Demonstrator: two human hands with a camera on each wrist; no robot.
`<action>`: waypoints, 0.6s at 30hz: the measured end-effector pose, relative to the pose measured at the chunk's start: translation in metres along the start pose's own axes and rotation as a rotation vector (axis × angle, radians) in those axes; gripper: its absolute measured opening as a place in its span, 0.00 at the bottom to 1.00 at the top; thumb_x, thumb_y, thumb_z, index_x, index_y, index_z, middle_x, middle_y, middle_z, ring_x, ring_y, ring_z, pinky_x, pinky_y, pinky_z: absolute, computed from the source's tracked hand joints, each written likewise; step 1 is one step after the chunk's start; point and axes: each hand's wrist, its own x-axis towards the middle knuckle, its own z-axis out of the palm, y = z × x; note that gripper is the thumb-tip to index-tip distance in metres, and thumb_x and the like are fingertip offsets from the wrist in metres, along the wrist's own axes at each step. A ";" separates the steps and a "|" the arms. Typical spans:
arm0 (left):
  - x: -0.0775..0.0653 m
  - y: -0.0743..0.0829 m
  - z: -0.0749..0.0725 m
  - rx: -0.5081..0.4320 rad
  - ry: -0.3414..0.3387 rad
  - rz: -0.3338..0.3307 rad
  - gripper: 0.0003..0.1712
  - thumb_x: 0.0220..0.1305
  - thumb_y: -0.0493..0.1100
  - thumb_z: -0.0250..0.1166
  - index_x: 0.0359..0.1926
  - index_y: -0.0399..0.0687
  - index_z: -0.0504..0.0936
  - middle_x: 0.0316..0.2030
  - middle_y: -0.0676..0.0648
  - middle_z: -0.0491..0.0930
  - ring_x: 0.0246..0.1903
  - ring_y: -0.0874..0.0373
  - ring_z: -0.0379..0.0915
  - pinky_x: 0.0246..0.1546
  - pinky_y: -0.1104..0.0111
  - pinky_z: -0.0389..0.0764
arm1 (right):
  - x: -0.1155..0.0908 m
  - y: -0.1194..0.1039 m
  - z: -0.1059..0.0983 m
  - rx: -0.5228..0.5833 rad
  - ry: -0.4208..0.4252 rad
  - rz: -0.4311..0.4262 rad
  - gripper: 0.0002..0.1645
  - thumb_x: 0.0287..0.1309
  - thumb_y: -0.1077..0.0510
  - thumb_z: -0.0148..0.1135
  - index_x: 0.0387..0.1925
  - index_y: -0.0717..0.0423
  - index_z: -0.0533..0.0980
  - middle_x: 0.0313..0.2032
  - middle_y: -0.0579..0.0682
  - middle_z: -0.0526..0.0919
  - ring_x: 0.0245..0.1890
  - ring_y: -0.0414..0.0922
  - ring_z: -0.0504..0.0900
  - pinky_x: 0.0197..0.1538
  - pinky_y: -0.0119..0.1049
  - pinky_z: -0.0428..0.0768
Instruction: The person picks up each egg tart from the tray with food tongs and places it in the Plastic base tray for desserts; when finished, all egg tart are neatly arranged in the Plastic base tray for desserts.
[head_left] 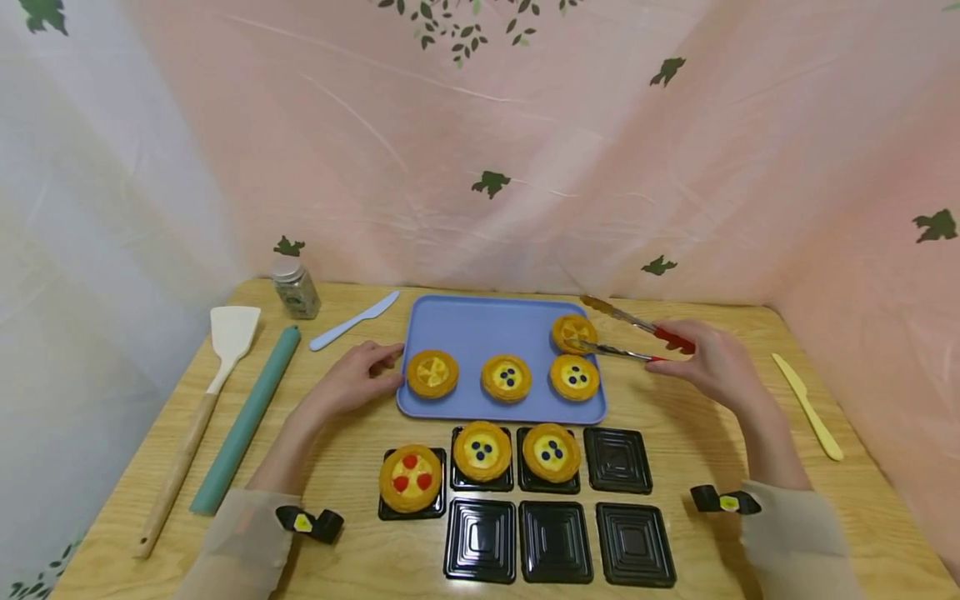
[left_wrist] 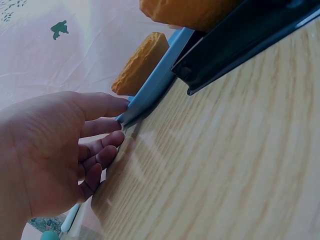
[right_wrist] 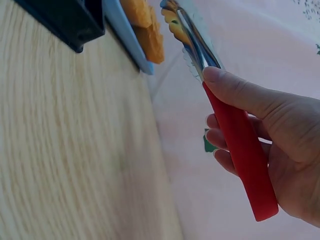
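My right hand (head_left: 712, 362) holds red-handled metal tongs (right_wrist: 240, 145) whose arms are spread apart. The lower arm's tip overlaps a tart with pale wedge topping (head_left: 570, 325) at the back right of a blue tray (head_left: 480, 321); the upper arm's tip lies beyond that tart. Whether the tongs touch it, I cannot tell. At the tray's left rim, my left hand (head_left: 356, 379) rests its thumb and index fingertip, the other fingers loosely bent. Another wedge-topped tart (head_left: 432, 373) and two blueberry tarts (head_left: 506, 379) sit along the tray's front.
Before the tray, black square plates (head_left: 618, 460) form two rows. Two bear blueberry tarts (head_left: 482, 451); one bears a tart with red pieces (head_left: 410, 478). Leftward lie a spatula (head_left: 198, 425), a teal rolling pin (head_left: 247, 417), a blue knife (head_left: 356, 319) and a jar (head_left: 296, 292). Rightward lies a yellow knife (head_left: 807, 408).
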 end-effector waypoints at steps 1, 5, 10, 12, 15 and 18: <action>0.000 0.000 0.000 0.002 0.001 0.001 0.35 0.68 0.48 0.66 0.73 0.42 0.72 0.46 0.42 0.78 0.47 0.51 0.73 0.51 0.58 0.73 | 0.001 0.002 0.001 0.003 -0.002 0.000 0.40 0.54 0.44 0.78 0.65 0.57 0.78 0.55 0.65 0.85 0.48 0.61 0.83 0.46 0.59 0.78; 0.000 0.000 -0.001 0.008 0.002 0.006 0.35 0.68 0.48 0.66 0.72 0.41 0.72 0.46 0.42 0.78 0.47 0.51 0.73 0.51 0.59 0.73 | 0.004 0.005 0.004 0.018 -0.028 0.017 0.41 0.55 0.43 0.77 0.66 0.57 0.77 0.57 0.65 0.84 0.50 0.62 0.83 0.48 0.60 0.78; -0.001 -0.001 -0.001 0.010 -0.003 0.007 0.35 0.68 0.48 0.65 0.72 0.40 0.72 0.47 0.41 0.78 0.47 0.51 0.73 0.52 0.58 0.74 | 0.007 0.007 0.005 0.039 -0.059 0.032 0.42 0.54 0.43 0.77 0.67 0.57 0.77 0.57 0.64 0.84 0.50 0.60 0.83 0.48 0.59 0.78; 0.000 -0.001 -0.001 0.008 -0.006 0.007 0.35 0.68 0.48 0.65 0.72 0.40 0.72 0.47 0.41 0.78 0.47 0.51 0.73 0.52 0.58 0.74 | 0.008 0.007 0.006 0.042 -0.065 0.036 0.42 0.54 0.43 0.78 0.66 0.57 0.77 0.56 0.63 0.85 0.50 0.59 0.83 0.48 0.57 0.78; 0.000 0.000 -0.001 0.003 -0.011 0.004 0.35 0.68 0.48 0.65 0.73 0.40 0.72 0.47 0.41 0.78 0.48 0.50 0.73 0.52 0.58 0.74 | 0.009 0.008 0.006 0.044 -0.073 0.044 0.42 0.53 0.43 0.78 0.66 0.57 0.77 0.55 0.62 0.85 0.49 0.58 0.83 0.47 0.54 0.78; 0.000 0.000 -0.001 -0.002 -0.013 0.000 0.35 0.68 0.48 0.65 0.73 0.41 0.71 0.48 0.41 0.78 0.48 0.50 0.73 0.52 0.58 0.74 | 0.009 0.009 0.007 0.052 -0.078 0.047 0.42 0.54 0.42 0.78 0.66 0.56 0.77 0.55 0.62 0.86 0.49 0.58 0.83 0.47 0.53 0.77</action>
